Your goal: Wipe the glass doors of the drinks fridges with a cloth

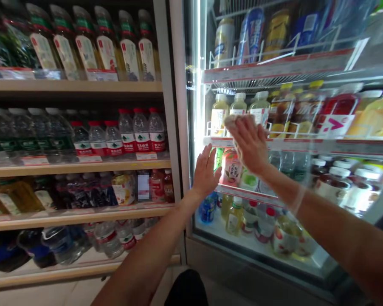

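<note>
My right hand (249, 146) presses a pale cloth (231, 120) flat against the glass door (302, 193) of a lit drinks fridge. The cloth shows past the fingertips and along the hand's left side; the palm hides the rest. Lower and to the left, my left hand (206, 171) is open, its fingers stretched upward and thumb apart, with nothing in it. It is at the left part of the door; whether it touches the glass I cannot tell. A curved, whitish streak runs down the glass by my right forearm.
Behind the glass stand rows of bottles and cans on wire-fronted shelves (306, 146). To the left, a wooden shelf unit (83, 168) holds water bottles (143, 131) and juice bottles (105, 49). A dark knee or leg (187, 289) shows at the bottom, above the tiled floor.
</note>
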The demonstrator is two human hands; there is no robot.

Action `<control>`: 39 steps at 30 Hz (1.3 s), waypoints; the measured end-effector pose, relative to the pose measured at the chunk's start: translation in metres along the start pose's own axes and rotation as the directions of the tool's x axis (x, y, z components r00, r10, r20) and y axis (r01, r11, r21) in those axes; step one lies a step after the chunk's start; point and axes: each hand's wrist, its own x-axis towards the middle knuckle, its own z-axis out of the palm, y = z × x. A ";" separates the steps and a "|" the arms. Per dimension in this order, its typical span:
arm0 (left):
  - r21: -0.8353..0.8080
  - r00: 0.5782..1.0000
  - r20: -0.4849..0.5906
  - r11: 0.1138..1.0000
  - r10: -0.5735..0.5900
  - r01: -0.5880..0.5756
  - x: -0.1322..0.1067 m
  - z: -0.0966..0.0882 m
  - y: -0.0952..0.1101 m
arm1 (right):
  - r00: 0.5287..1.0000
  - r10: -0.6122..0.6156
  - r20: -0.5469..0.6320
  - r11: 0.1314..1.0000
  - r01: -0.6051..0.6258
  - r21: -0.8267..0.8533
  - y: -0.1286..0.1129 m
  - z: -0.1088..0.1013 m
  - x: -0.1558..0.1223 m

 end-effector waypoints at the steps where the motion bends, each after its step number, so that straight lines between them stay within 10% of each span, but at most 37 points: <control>1: -0.069 1.000 -0.014 0.998 0.007 -0.008 0.008 0.003 0.006 | 0.999 -0.035 0.020 0.999 0.035 0.029 -0.004 0.002 0.000; 6: -0.235 0.992 -0.082 0.970 -0.091 0.069 0.052 0.028 0.040 | 0.990 -0.137 -0.020 0.974 0.138 0.177 0.001 -0.013 -0.016; 13: 0.022 0.942 -0.281 0.980 -0.185 0.199 0.132 0.063 0.074 | 0.992 -0.123 0.026 0.991 0.124 -0.047 0.097 -0.070 -0.037; 17: 0.149 0.973 -0.231 0.989 0.021 0.014 0.154 0.052 0.044 | 0.996 -0.085 0.035 0.993 0.088 -0.081 0.110 -0.072 -0.046; 22: 0.077 0.907 -0.380 0.971 -0.179 0.224 0.148 0.034 0.001 | 0.998 -0.066 0.010 0.993 0.066 -0.097 0.102 -0.067 -0.046; 25: 0.120 0.964 -0.243 0.989 0.108 -0.081 0.146 0.041 0.015 | 0.997 -0.072 0.005 0.992 0.072 -0.108 0.104 -0.067 -0.046; 28: 0.131 0.916 -0.052 0.912 0.399 -0.390 0.157 0.037 0.016 | 0.996 -0.091 -0.018 0.989 0.089 -0.115 0.107 -0.067 -0.048; 31: 0.142 0.951 -0.300 0.989 0.071 -0.029 0.179 0.020 -0.006 | 0.996 -0.090 -0.017 0.981 0.086 -0.172 0.106 -0.067 -0.049; 33: 0.080 0.883 -0.454 0.982 -0.119 0.174 0.189 0.014 -0.015 | 0.997 -0.082 0.005 0.977 0.081 -0.198 0.103 -0.066 -0.048; 36: 0.120 0.951 -0.256 0.982 0.171 -0.145 0.189 0.015 -0.010 | 0.993 -0.119 -0.003 0.976 0.117 -0.183 0.105 -0.067 -0.046; 39: 0.136 0.929 -0.062 0.925 0.365 -0.355 0.187 0.012 -0.009 | 0.992 -0.123 -0.032 0.977 0.115 -0.182 0.121 -0.075 -0.042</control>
